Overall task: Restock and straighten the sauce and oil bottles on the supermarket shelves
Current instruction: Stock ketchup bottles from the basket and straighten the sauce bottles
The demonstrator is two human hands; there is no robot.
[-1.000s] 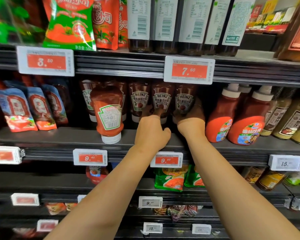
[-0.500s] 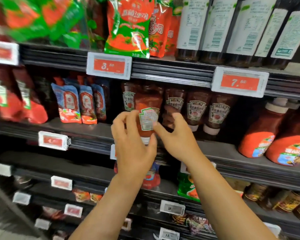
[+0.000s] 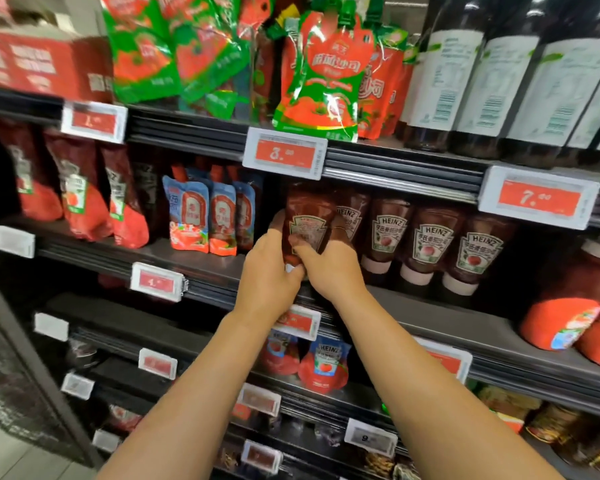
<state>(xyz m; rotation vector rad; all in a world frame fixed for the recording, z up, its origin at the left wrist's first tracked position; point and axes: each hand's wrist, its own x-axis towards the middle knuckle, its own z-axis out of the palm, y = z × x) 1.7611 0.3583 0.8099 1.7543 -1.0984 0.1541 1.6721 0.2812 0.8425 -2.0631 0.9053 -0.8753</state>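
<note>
Dark red ketchup bottle [image 3: 307, 225], cap down, sits at the left end of the Heinz row [image 3: 430, 244] on the middle shelf [image 3: 194, 261], label facing out. Left hand [image 3: 267, 271] has its fingers curled round the bottle's left side, right hand [image 3: 329, 268] pinches it low on the right, thumb on the label. I'd say nudge it back gently till it lines up with its neighbours, label square. Blue pouches [image 3: 205, 216] stand just beside on the left, and the price tag [image 3: 284, 152] rail hangs close overhead, so not much room to tilt.
</note>
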